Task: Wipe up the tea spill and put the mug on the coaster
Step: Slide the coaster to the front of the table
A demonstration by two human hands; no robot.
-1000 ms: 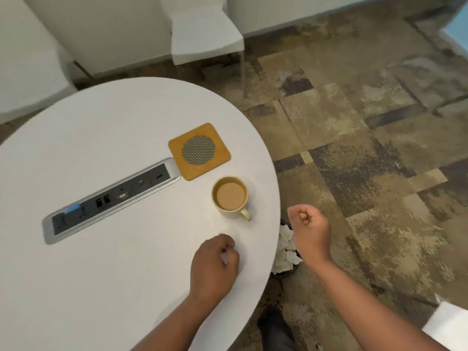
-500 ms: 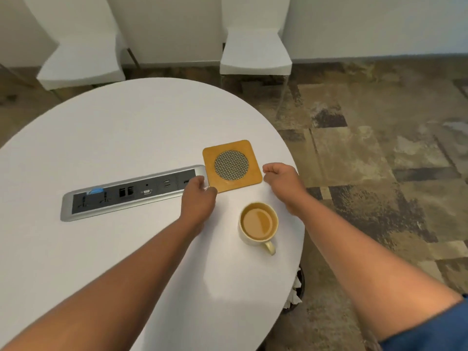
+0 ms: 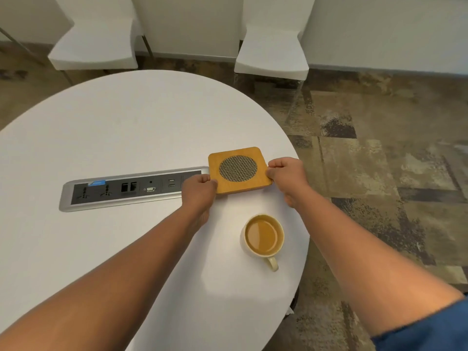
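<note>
A square wooden coaster (image 3: 239, 191) with a round metal mesh centre lies near the right edge of the round white table (image 3: 121, 127). My left hand (image 3: 198, 190) pinches its left edge and my right hand (image 3: 287, 173) pinches its right edge. A cream mug (image 3: 263, 236) full of milky tea stands on the table nearer to me, its handle pointing toward me, between my forearms. No spill or cloth shows on the tabletop.
A silver power and data socket strip (image 3: 131, 188) is set into the table left of the coaster. Two white chairs (image 3: 93, 44) (image 3: 272, 51) stand beyond the table. Patterned carpet (image 3: 379, 160) lies to the right. A bin's rim shows under the table edge.
Both hands have moved from near the table's front edge up to the coaster and closed on its left and right edges. The view has shifted forward. The mug has stayed put.
</note>
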